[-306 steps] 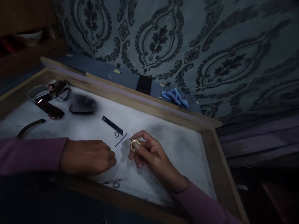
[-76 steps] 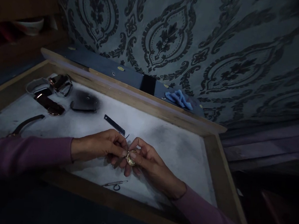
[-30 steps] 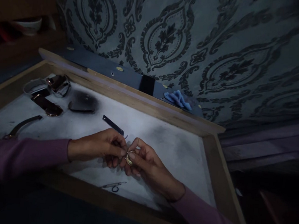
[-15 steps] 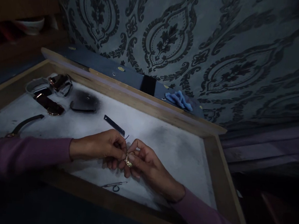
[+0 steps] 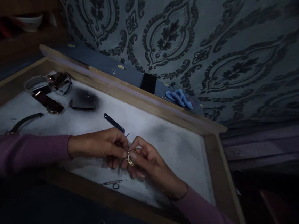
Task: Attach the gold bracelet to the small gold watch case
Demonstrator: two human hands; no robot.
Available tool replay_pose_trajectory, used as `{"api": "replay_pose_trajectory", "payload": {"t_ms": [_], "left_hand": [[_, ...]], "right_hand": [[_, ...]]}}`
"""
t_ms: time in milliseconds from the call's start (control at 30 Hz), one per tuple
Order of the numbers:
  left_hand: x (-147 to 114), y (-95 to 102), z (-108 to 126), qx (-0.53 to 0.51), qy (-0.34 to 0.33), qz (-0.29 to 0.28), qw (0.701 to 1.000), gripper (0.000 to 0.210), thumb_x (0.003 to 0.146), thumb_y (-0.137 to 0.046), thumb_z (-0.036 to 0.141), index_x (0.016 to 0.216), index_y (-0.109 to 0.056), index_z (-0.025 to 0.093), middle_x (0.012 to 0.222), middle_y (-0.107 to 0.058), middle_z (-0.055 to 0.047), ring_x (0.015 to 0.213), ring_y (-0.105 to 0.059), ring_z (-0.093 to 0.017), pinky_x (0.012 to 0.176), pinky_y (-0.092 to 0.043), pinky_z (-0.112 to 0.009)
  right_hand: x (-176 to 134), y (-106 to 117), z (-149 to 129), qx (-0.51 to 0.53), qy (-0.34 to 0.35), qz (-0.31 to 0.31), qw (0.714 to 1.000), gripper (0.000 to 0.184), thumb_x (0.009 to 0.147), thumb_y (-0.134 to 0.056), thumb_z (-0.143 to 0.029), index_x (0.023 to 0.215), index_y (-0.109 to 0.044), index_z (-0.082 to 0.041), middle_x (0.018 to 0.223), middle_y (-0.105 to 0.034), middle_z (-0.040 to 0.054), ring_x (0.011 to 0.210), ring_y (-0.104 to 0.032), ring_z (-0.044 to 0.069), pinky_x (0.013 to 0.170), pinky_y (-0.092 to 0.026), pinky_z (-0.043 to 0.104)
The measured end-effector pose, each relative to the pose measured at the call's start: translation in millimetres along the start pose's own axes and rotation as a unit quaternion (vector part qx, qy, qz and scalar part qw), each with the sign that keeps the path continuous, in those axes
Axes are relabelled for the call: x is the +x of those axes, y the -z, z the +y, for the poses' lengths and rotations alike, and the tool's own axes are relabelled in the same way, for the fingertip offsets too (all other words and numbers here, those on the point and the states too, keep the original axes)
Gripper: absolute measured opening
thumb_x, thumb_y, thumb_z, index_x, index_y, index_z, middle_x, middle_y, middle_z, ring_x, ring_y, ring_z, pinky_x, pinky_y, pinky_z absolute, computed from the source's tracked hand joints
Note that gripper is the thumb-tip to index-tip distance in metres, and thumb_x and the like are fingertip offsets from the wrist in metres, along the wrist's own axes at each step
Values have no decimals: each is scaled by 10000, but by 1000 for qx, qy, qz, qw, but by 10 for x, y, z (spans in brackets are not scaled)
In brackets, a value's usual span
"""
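Between the fingers of my right hand [image 5: 149, 160] is a small round gold-coloured watch case [image 5: 131, 159], its face partly covered by my thumb. My left hand [image 5: 107, 145] is closed in a pinch, with thumb and fingertips at the left edge of the case. What it holds there is too small and hidden to name. A thin dark tip sticks up just behind its fingers. Beyond the left hand lies a dark flat strip with a hole at one end [image 5: 113, 122]. Closer to me, a slim metal tool [image 5: 114, 182] lies beside a small dark loop [image 5: 116, 186].
A shallow wooden tray [image 5: 138, 93] with a white base surrounds the work. At its left are a brown-strapped watch [image 5: 48, 102], further watches [image 5: 60, 81], a curved dark strap [image 5: 27, 120] and a dark glossy piece [image 5: 83, 101]. A blue cloth [image 5: 179, 98] lies behind the rim.
The gold watch case has tilted in my right fingers, so more of its round face shows. Both hands stay together at nearly the same spot.
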State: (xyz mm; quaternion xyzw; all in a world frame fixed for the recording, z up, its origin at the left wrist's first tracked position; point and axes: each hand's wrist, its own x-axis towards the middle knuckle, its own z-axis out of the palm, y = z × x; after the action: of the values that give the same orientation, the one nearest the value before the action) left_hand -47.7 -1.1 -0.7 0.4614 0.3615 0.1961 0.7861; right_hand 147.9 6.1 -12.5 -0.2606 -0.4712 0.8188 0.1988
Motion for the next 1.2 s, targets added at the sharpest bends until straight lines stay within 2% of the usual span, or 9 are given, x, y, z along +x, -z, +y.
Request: {"api": "replay_pose_trajectory", "payload": {"t_ms": [300,633,967,1200], "left_hand": [[-22,-7,1,-9,5,-9,1000,169,784,-663,290,753,-601,136,701,-660,-13,546,-582,-95,518,-434,-222],[-23,9,19,10,0,-40,999,181,815,-635,292,841,-645,113,785,-674,-34,554,-571,-72,527,-439,-197],[-23,-2,7,-1,3,-20,1000,184,814,-631,274,870,-649,100,766,-658,-31,557,-564,-75,532,-439,-199],[-29,-25,8,15,-13,-3,1000,172,836,-603,258,881,-637,96,751,-648,-33,566,-557,-80,540,-439,-206]], "right_hand": [[-22,-2,-15,-2,-4,-12,1000,183,926,-602,-322,914,-474,-191,712,-672,5,459,-482,46,405,-269,158],[-24,19,-44,-17,-10,-23,1000,224,919,-617,-345,1006,-470,-201,727,-674,4,450,-471,40,404,-266,152],[-43,-44,-76,-49,-8,4,999,245,917,-614,-366,1012,-463,-198,740,-664,4,475,-479,53,452,-340,175],[-49,-32,-53,-76,14,0,997,285,937,-580,-373,1108,-443,-192,768,-639,6,509,-485,60,480,-360,198]]}}
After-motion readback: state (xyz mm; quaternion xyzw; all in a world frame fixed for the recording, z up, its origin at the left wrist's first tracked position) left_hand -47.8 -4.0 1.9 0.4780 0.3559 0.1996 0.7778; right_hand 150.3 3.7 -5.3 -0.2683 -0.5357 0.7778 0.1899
